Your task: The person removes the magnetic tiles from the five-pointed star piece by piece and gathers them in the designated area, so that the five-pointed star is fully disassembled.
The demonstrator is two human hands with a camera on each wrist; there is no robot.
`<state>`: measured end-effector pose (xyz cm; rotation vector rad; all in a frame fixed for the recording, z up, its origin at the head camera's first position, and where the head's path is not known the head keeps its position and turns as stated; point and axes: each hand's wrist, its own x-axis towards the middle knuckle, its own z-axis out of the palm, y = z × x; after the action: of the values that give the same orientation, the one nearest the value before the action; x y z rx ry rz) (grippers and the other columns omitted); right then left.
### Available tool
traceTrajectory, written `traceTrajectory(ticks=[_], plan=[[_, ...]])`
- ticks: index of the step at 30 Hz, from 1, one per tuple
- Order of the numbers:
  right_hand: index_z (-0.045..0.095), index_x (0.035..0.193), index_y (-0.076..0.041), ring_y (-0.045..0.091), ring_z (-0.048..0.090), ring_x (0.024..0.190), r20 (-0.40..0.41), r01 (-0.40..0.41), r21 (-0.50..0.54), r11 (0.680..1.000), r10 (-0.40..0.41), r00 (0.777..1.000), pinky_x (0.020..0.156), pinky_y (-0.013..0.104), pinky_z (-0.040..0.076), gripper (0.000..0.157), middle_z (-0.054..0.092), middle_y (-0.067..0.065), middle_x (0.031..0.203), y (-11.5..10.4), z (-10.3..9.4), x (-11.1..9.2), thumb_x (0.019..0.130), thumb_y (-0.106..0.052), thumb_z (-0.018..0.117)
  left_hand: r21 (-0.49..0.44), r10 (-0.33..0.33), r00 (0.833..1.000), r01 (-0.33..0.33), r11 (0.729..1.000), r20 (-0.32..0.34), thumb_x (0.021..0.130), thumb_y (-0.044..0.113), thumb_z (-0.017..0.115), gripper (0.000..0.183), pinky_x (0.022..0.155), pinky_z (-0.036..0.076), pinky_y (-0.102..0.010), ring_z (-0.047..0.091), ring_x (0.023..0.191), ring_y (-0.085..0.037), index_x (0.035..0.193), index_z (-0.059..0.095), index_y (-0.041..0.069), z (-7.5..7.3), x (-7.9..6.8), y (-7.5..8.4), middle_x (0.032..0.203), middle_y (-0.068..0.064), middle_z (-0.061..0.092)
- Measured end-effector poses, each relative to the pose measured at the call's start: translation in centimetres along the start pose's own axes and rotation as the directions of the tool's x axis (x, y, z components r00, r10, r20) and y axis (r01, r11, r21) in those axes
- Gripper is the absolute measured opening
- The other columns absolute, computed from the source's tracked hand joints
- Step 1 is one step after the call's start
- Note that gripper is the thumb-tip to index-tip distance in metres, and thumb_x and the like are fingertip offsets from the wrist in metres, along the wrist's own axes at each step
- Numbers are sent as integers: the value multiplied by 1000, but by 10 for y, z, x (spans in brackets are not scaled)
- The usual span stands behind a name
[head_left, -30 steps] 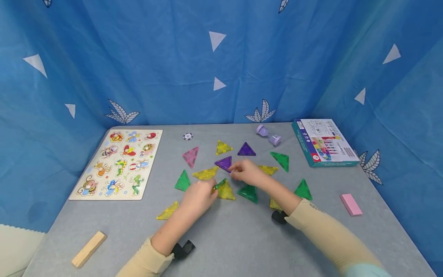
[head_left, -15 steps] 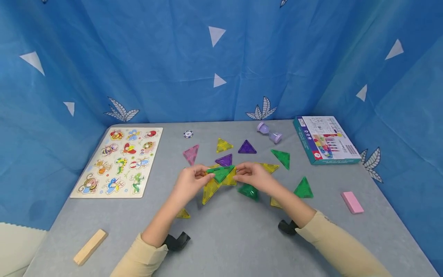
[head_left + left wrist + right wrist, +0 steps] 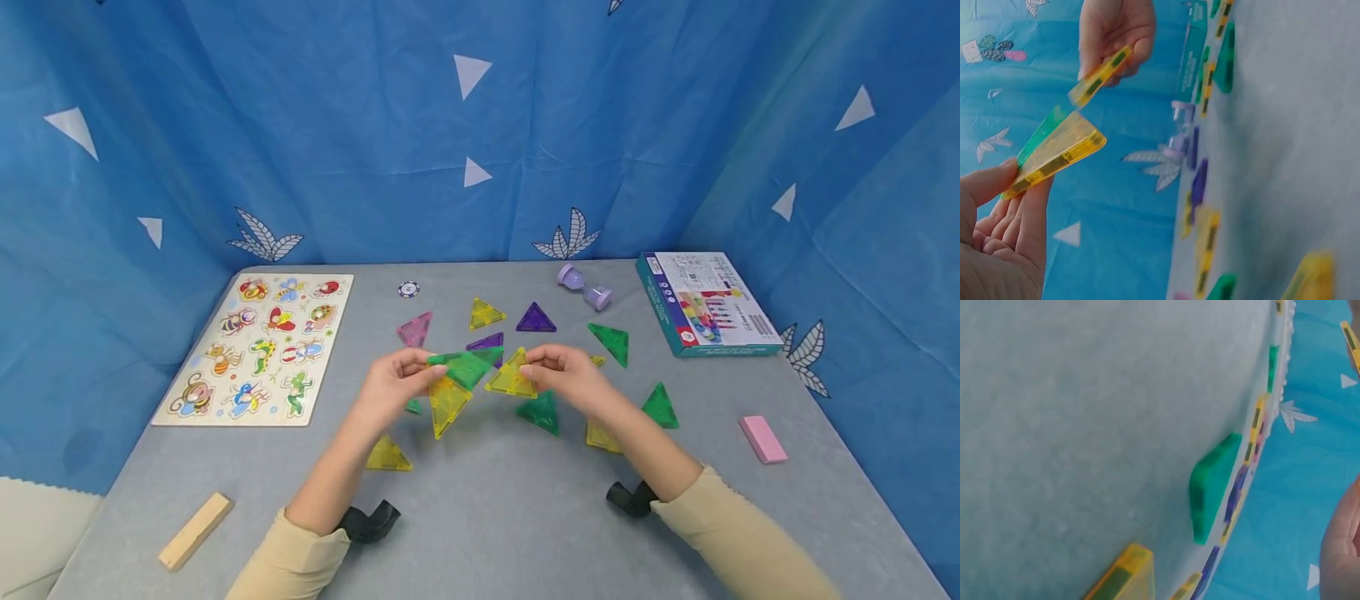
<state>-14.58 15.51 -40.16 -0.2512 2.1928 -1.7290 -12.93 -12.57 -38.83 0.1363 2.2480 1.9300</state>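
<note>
Above the table in the head view, my left hand (image 3: 393,385) pinches a green triangular magnetic tile (image 3: 465,367) with a yellow triangular magnetic tile (image 3: 448,405) against it. Across from it, my right hand (image 3: 572,379) pinches another yellow triangular magnetic tile (image 3: 512,379) between thumb and fingers. A narrow gap parts this tile from the green one. The left wrist view shows the pair edge-on, the green tile (image 3: 1044,134) behind the yellow tile (image 3: 1060,156). Only part of the right hand (image 3: 1341,550) enters the right wrist view, its grip out of frame.
Several triangular tiles lie around the hands, including a purple tile (image 3: 536,318), a green tile (image 3: 540,412) and a pink tile (image 3: 415,330). Farther out are an insect puzzle board (image 3: 313,392), a wooden block (image 3: 197,532), an hourglass (image 3: 584,287), a box (image 3: 708,304) and a pink block (image 3: 762,439).
Both hands have risen from the tabletop tiles, bringing up the green tile and two yellow ones. Since half a second ago, the hands have drawn apart, the right one with a yellow tile.
</note>
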Motion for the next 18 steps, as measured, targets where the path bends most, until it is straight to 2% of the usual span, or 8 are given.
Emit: traceTrajectory(ticks=[2,4,7,10,12,15,18], plan=[[62,106,-3,23,59,82,-8,-11,-16,1000,11,1000,82,48,49,29,65,9,92,1,-1,0,89,-26,65,-23,5,999,-7,1000,-49,84,27,70,31,73,54,-36,63,72,-15,98,64,0,-10,-2,3,82,-1,69],[62,107,-3,21,58,79,22,-32,-67,997,34,999,78,43,50,28,66,7,90,4,1,0,90,-25,64,-48,11,994,-16,999,-104,85,26,70,31,72,54,-33,62,72,-13,99,63,-1,-20,-4,6,81,0,69],[61,113,0,17,59,77,144,-48,-138,989,68,987,74,36,52,30,66,6,89,13,12,1,92,-21,61,-56,15,990,-23,998,-140,85,25,69,31,71,53,-28,61,72,-11,99,62,-1,-31,-7,8,80,3,68],[59,117,2,14,60,76,263,-54,-183,982,102,960,71,32,52,31,67,5,89,20,32,4,92,-16,58,-54,7,991,-14,998,-132,85,26,69,31,72,53,-29,62,72,-11,99,62,-1,-33,-7,8,80,4,69],[59,118,3,13,60,76,305,-56,-202,978,117,945,71,31,52,31,67,5,89,21,46,8,92,-13,58,-55,12,993,-18,998,-115,85,24,69,31,72,54,-30,62,72,-11,99,62,-2,-31,-7,6,80,4,69],[59,120,2,13,60,76,324,-44,-251,967,126,938,69,30,52,30,67,4,90,17,61,14,93,-11,56,-42,10,996,-14,999,-91,85,25,70,31,72,54,-32,62,72,-12,99,63,-2,-26,-5,2,80,2,69],[59,121,0,12,59,74,322,-4,-300,954,105,941,67,29,51,29,67,3,89,14,67,18,93,-9,56,-24,8,998,-10,1000,-65,84,25,71,32,73,53,-35,63,72,-14,99,64,-1,-23,-5,-1,81,0,70]])
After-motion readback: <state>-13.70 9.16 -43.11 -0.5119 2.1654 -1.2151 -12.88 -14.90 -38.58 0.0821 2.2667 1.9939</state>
